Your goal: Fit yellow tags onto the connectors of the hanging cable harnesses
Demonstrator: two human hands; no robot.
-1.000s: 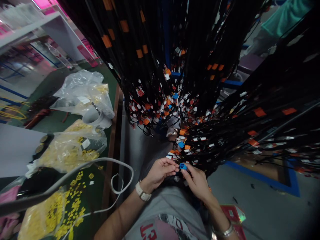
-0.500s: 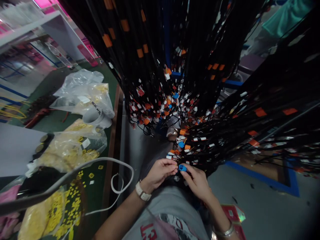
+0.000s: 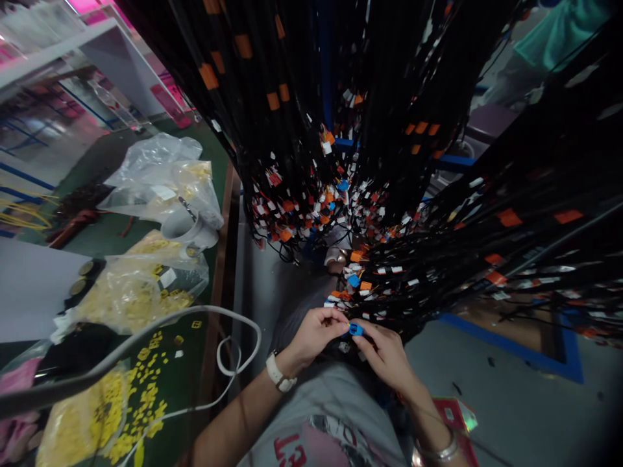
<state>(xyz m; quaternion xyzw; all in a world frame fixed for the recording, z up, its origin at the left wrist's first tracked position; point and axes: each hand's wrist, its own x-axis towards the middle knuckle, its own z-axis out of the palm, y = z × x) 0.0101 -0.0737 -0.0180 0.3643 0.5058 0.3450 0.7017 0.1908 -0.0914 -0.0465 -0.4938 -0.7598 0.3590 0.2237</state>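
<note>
Head view: the right hand [image 3: 387, 353] has its fingers pinching a small blue plug [image 3: 355, 330]. The plug sits just right of the left hand [image 3: 315, 335], whose fingers seem to pinch a tiny yellowish bit [image 3: 348, 324], too small to make out. Fingers hide part of the plug, so I cannot tell its long way.

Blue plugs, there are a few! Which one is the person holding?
The blue plug pinched in the right hand. The other blue plugs sit among the black cables' ends, with no hand on them.
</note>
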